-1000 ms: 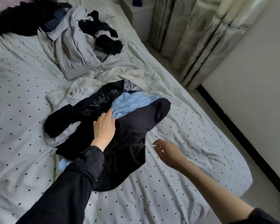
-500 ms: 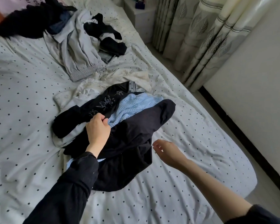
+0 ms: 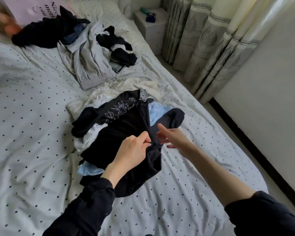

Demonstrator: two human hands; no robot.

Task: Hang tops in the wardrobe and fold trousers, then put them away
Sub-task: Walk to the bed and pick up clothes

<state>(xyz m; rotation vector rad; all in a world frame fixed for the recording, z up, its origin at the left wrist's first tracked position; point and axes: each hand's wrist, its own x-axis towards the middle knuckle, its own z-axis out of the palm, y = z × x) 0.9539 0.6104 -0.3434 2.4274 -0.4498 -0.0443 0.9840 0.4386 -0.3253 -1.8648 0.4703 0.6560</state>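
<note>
while the left hand point(image 3: 133, 150) now pinches the black garment point(image 3: 126, 133), the right hand point(image 3: 173, 137) has come beside it, fingers spread.

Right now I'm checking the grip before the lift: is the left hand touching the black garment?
Touching. The head view shows the left hand pinching a raised fold of the black garment between thumb and fingers, with no gap.

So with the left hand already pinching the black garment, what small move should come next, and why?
Probably bring the right hand in to grip the same black garment beside the left hand. The left hand's fingers pinch a raised fold, while the right is open just next to it, holding nothing. Two grips would let it lift clear of the light blue top.
</note>
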